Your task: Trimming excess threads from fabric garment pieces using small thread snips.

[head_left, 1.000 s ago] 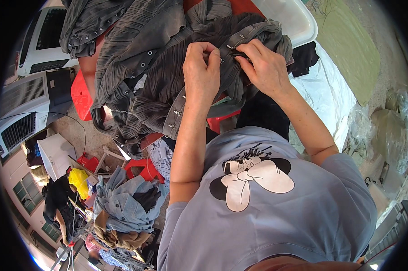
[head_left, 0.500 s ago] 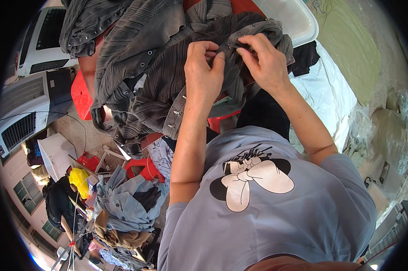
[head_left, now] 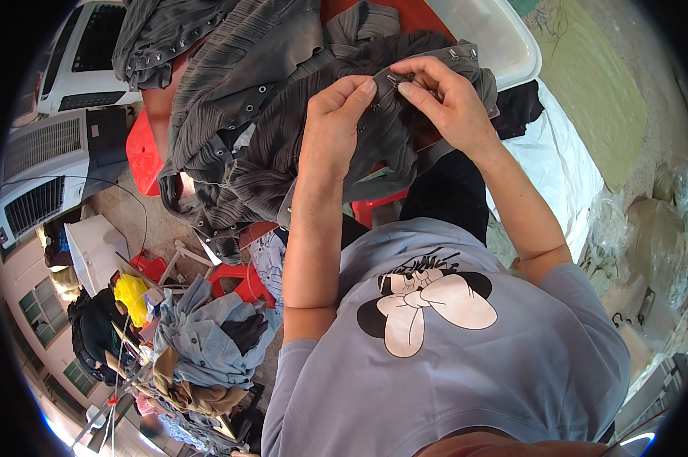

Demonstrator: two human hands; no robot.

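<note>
The left hand (head_left: 333,126) pinches the dark grey stripy cloth (head_left: 264,156); the right hand (head_left: 454,110), nearby, pinches it next to a small shiny clip (head_left: 393,79); the cloth lies under both hands and spreads left of the left hand; a white tub (head_left: 515,49) sits beyond the right hand.

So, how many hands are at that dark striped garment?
2. The left hand is at the dark striped garment, and the right hand is just to its right, beside a metal-fitted strip. Some fingers are partly hidden.
</note>
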